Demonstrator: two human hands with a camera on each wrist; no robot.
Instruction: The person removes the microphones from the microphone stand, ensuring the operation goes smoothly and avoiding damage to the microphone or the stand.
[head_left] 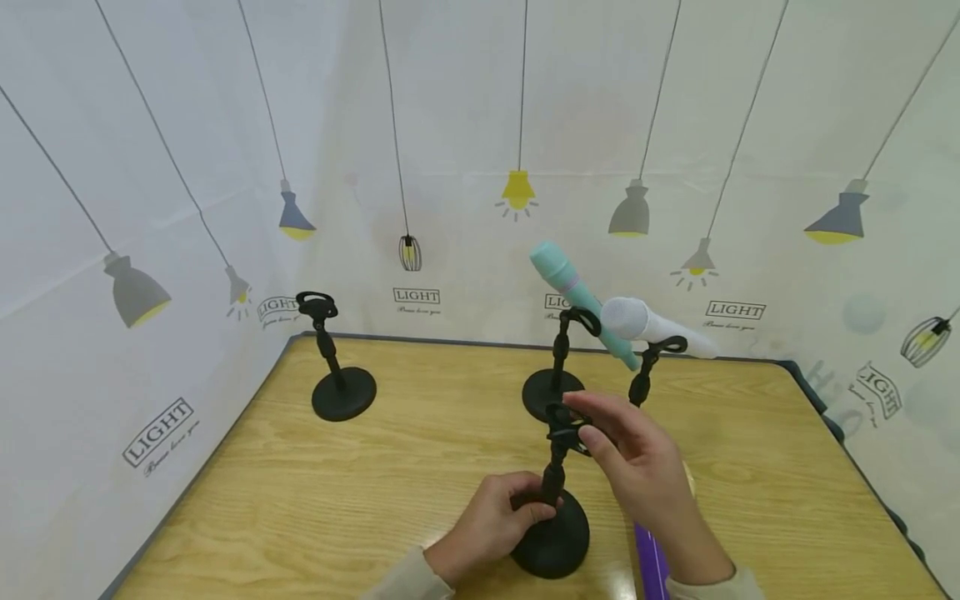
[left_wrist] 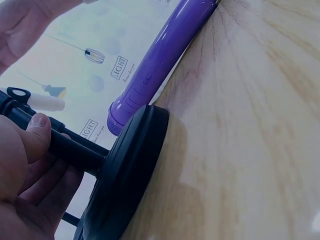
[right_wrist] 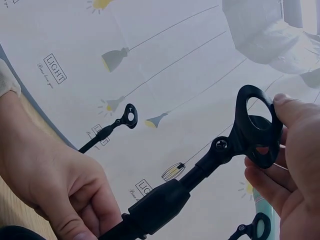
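Observation:
A black desktop microphone stand [head_left: 552, 546] stands upright on the table in front of me. My left hand [head_left: 495, 518] grips its pole just above the round base [left_wrist: 132, 175]. Higher up, my right hand [head_left: 648, 471] holds the ring-shaped clip [right_wrist: 250, 125] at the stand's top between thumb and fingers; the clip has no microphone in it. Beside this stand, partly under my right forearm in the head view, lies a purple microphone [left_wrist: 160, 65] on the table.
Behind, a teal microphone [head_left: 555, 263] leans in one stand [head_left: 551, 396] and a white microphone [head_left: 630, 318] rests in another. A bare stand [head_left: 343, 393] is at the back left. Printed fabric walls [head_left: 465, 100] enclose the wooden table [head_left: 300, 508].

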